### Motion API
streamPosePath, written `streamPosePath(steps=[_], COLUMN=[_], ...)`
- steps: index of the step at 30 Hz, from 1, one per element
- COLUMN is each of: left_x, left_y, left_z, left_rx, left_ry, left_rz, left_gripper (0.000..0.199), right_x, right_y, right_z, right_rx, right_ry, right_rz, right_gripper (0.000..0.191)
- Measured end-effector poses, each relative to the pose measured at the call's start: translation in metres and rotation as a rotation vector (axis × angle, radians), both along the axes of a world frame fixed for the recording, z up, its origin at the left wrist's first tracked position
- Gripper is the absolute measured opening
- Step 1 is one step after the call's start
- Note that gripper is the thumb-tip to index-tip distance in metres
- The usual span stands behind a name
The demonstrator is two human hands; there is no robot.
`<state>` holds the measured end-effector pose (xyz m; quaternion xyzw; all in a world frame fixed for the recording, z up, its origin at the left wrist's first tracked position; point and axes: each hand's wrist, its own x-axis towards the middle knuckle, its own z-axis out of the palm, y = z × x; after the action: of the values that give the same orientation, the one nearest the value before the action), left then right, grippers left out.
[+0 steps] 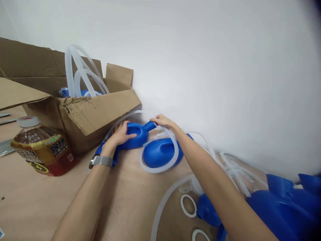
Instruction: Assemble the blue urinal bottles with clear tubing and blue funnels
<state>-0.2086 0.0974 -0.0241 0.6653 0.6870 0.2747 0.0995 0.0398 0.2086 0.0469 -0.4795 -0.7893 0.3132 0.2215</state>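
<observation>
A blue plastic bottle [136, 135] with a narrow neck lies on the wooden table, close to the wall. My left hand [120, 134], with a watch on the wrist, holds its body from the left. At the neck, the fingers of my right hand [162, 121] are closed, and a translucent tube [175, 142] passes beside them. Whether the tube joins the neck is hidden. Just right of this bottle lies a second blue bottle [159, 152], with the tube looped over and around it.
An open cardboard box [85, 117] holding coiled tubes stands at the left, behind a drink bottle [43, 147]. Blue bottles [281, 207], a white ring [188, 206] and more tubes [235, 170] lie at the right. A white wall [200, 67] rises behind.
</observation>
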Motion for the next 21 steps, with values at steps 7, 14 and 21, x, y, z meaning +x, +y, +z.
streamPosePath(steps=[7,14,21], left_x=[-0.0004,-0.0022,0.0006], left_y=[-0.0007,-0.001,-0.0006], left_z=[0.0006,0.0004,0.0013], left_rx=[-0.001,-0.019,-0.035], left_ry=[-0.007,-0.01,-0.01], left_rz=[-0.016,-0.006,-0.009], left_gripper=[0.083,0.087,0.085], right_x=[-0.0012,-0.0021,-0.0049], right_y=[0.0029,0.0011,-0.0002], right_z=[-0.0023,-0.0042,-0.0089], right_rx=[-0.054,-0.091,-0.087], right_ry=[0.04,0.024,0.046], right_rz=[0.054,0.084,0.035], right_gripper=[0.045,0.047,0.038])
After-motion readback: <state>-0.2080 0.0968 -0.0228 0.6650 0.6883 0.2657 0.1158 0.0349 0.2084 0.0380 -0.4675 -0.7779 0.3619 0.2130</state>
